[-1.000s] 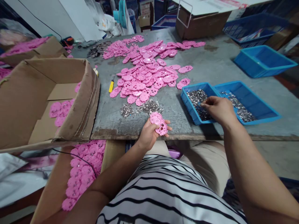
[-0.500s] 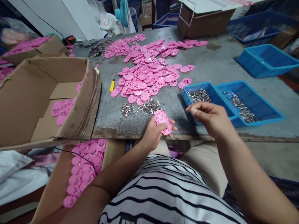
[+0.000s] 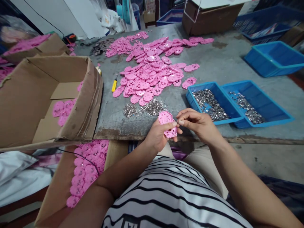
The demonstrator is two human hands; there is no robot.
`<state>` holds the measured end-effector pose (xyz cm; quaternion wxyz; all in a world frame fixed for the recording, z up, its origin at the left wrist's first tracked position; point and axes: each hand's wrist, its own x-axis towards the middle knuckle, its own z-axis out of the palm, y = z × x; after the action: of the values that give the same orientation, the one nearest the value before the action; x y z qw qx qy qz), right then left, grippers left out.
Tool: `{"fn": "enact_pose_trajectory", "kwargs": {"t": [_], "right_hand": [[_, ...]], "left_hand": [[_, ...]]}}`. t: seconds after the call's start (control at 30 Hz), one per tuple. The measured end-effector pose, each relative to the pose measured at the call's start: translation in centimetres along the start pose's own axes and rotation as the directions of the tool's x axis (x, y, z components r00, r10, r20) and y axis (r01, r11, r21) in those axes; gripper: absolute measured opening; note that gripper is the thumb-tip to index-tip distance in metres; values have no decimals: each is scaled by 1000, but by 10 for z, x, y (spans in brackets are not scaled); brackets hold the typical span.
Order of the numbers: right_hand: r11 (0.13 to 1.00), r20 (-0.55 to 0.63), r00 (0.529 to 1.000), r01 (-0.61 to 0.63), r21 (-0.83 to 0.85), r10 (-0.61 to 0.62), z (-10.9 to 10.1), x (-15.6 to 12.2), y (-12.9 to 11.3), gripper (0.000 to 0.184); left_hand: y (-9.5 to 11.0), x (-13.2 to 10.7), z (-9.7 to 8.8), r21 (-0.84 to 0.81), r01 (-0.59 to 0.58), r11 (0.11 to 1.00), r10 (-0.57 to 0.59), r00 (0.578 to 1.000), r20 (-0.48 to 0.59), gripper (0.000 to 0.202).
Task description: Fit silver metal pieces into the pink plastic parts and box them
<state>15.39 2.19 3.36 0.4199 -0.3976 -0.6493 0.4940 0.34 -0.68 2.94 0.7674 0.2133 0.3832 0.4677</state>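
Note:
My left hand (image 3: 158, 135) grips a pink plastic plate with holes (image 3: 167, 123) at the near edge of the grey table (image 3: 213, 68). My right hand (image 3: 198, 124) is pinched against the plate's right edge; what its fingertips hold is too small to make out. A blue tray of small silver metal parts (image 3: 209, 100) lies just right of my hands, with a second such tray (image 3: 254, 104) beside it. A small heap of the same silver parts (image 3: 146, 108) lies on the table beyond the plate.
A large spread of pink plates (image 3: 152, 69) covers the table's middle, with a yellow-handled tool (image 3: 114, 85) at its left. An open cardboard box (image 3: 47, 98) holding pink plates stands left. More pink plates (image 3: 85, 171) fill a box below. An empty blue tray (image 3: 273, 58) sits far right.
My right hand left the blue tray of silver parts and moved left to the pink plate, fingers pinched. My left hand kept the plate and lifted it slightly.

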Motion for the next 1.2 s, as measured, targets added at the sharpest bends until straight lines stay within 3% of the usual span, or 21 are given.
{"fn": "enact_pose_trajectory", "kwargs": {"t": [0.1,0.17,0.27,0.43,0.53,0.67,0.77,0.93,1.2], "right_hand": [[999,15,1000,-19,27,18,2,-1,1,31],[994,-8,997,-76,75,77,5,-3,1,32],[978,-54,984,-163,134,171,10,-5,-1,34],[992,-50,991,-121,32,123,17,-5,-5,34],[995,-87,995,-58,-81,51,18,-4,-4,30],[989,-120,992,8,-148,-26,19,-6,-3,20],[963,-62,991,96,-254,-115,20,-8,-3,18],[879,70,980,200,-434,-188,19,-8,-7,18],[836,111,976,218,-504,-187,19,-7,-10,16]], "left_hand": [[1,0,0,-1,30,1000,-30,999,-20,29],[0,0,1,35,-68,997,71,993,-90,31],[-3,1,3,139,-238,961,261,947,-185,35],[-7,3,5,231,-309,923,363,899,-246,38],[-9,3,4,215,-324,921,371,897,-240,39],[-5,2,2,63,-319,946,325,931,-165,32],[0,2,2,-55,-264,963,252,955,-156,32],[4,1,5,-98,-247,964,228,959,-171,45],[1,1,4,-116,-252,961,239,964,-119,49]]}}
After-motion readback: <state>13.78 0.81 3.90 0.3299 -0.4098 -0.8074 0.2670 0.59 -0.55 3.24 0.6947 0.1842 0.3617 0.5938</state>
